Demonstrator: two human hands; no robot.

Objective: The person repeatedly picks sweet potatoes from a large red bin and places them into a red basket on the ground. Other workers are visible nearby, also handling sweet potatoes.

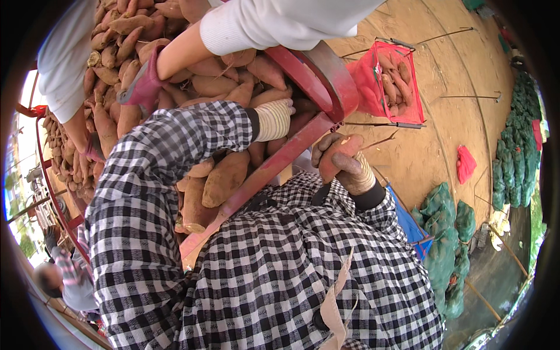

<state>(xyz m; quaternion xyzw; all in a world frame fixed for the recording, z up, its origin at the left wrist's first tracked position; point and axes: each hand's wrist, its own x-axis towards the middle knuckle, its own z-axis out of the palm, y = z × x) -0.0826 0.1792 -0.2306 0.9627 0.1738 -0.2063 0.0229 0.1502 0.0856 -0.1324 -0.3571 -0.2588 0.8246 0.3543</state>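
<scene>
My right hand (350,168), in a striped work glove with dark fingers, grips a reddish sweet potato (334,155) with a thin root stem. This is just outside the red metal rim (258,175) of a sorting bin. My left hand (275,120), in a pale ribbed glove, reaches over that rim among the heaped sweet potatoes (214,87). Its fingers are mostly hidden, so whether it holds one cannot be told. Large sweet potatoes (225,179) lie under my left forearm, against the rim.
A co-worker's pink-gloved hand (146,83) and white sleeve (280,22) cross the heap. Beyond the bin's red end, a red mesh bag (367,87) holding sweet potatoes hangs on a frame. Filled green mesh bags (439,245) stand right. Another person (74,280) is lower left.
</scene>
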